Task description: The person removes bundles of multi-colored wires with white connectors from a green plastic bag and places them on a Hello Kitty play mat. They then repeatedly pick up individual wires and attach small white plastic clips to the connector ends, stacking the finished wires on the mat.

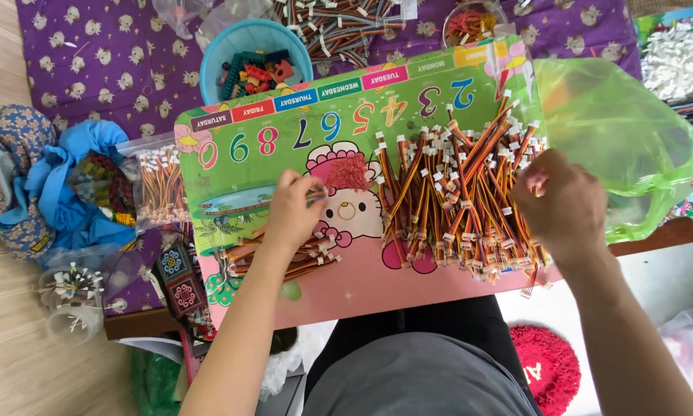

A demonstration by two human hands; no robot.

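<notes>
Pinching one thin wire, my left hand (296, 206) hovers above the small sorted bundle (285, 258) at lower left of the table (246, 154), while my right hand (558, 200), fingers curled shut, digs into the big unsorted wire pile (458, 196) at centre-right, mostly left to do.

Board (285, 146): frame centre, on the lap.
Wire pile (462, 200): board's right half.
Small bundle (285, 258): board's lower left.
Bowl (231, 46): above the board, upper left.
Bag (624, 131): right of board.
</notes>
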